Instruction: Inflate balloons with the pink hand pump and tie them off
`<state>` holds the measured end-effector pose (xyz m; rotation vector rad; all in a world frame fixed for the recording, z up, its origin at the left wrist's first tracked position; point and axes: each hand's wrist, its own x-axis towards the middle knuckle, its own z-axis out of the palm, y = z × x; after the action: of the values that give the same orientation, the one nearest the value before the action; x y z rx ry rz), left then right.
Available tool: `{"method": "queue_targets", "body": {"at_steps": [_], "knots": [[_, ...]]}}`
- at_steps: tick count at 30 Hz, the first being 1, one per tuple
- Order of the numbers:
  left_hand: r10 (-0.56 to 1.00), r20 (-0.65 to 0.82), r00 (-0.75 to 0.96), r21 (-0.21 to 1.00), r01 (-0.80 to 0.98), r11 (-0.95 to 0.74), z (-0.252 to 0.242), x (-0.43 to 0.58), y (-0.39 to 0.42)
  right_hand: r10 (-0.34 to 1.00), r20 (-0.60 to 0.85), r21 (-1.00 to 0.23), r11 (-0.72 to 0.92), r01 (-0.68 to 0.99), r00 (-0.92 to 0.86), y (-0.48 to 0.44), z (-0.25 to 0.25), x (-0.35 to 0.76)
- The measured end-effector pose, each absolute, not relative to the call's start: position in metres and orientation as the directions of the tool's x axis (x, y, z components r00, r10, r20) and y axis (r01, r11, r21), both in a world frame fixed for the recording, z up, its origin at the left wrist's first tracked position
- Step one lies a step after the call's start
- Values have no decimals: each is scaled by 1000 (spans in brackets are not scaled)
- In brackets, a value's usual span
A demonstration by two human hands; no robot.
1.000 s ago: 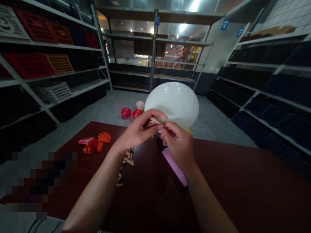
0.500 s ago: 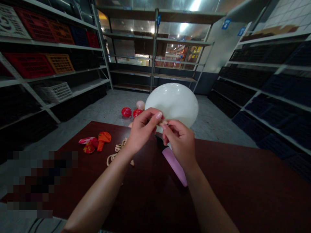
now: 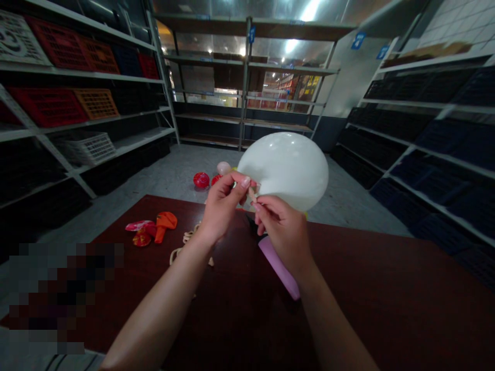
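Note:
An inflated white balloon (image 3: 288, 167) floats above the far edge of a dark red table (image 3: 386, 304). My left hand (image 3: 222, 208) pinches the balloon's neck between thumb and fingers. My right hand (image 3: 282, 232) is closed just below it, pinching a thin tan string (image 3: 252, 194) at the neck. A coil of the same tan string (image 3: 185, 245) lies on the table under my left wrist. A pink pump-like tube (image 3: 279, 268) lies on the table beneath my right hand.
Uninflated red and orange balloons (image 3: 152, 228) lie on the table's left side. Small inflated red balloons (image 3: 201, 180) and a pale pink one (image 3: 223, 167) rest on the concrete floor beyond. Metal shelving with crates (image 3: 77, 103) lines both sides and the back.
The balloon has drifted slightly right and up. My left hand rose from the table side to the neck, and the string coil on the table became visible.

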<state>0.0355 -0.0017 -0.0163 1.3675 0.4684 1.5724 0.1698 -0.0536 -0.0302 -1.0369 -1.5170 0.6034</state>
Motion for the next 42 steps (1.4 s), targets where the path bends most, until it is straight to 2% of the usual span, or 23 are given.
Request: {"method": "queue_targets", "body": {"at_steps": [5,10,15,22,25,27,31,33,42], "knots": [[935,353,42,741,-623,-251,-10,35,-5,833,554,-746,488,454,14,-57,-31,166],[972,232,27,718,-679,-152,-12,32,1,829,559,-697,491,523,-33,-60,-28,165],[953,303,-1,763,-600,-242,-17,32,6,827,561,-689,493,531,-40,-60,-28,167],[881,468,65,808,-435,-397,-23,48,0,847,528,-808,483,338,52,-52,-30,175],[869,491,55,823,-355,-443,-30,53,3,850,523,-811,475,342,58,-50,-32,178],[887,461,7,817,-393,-422,-33,53,7,852,523,-790,470,395,33,-48,-35,180],[966,258,-9,786,-580,-215,-35,45,14,858,514,-725,447,525,-22,-43,-41,181],[980,200,5,759,-633,-152,-35,40,17,858,512,-702,445,556,-39,-41,-42,180],[977,213,9,734,-662,-154,-36,28,27,880,468,-728,434,532,-77,-41,-42,176]]}}
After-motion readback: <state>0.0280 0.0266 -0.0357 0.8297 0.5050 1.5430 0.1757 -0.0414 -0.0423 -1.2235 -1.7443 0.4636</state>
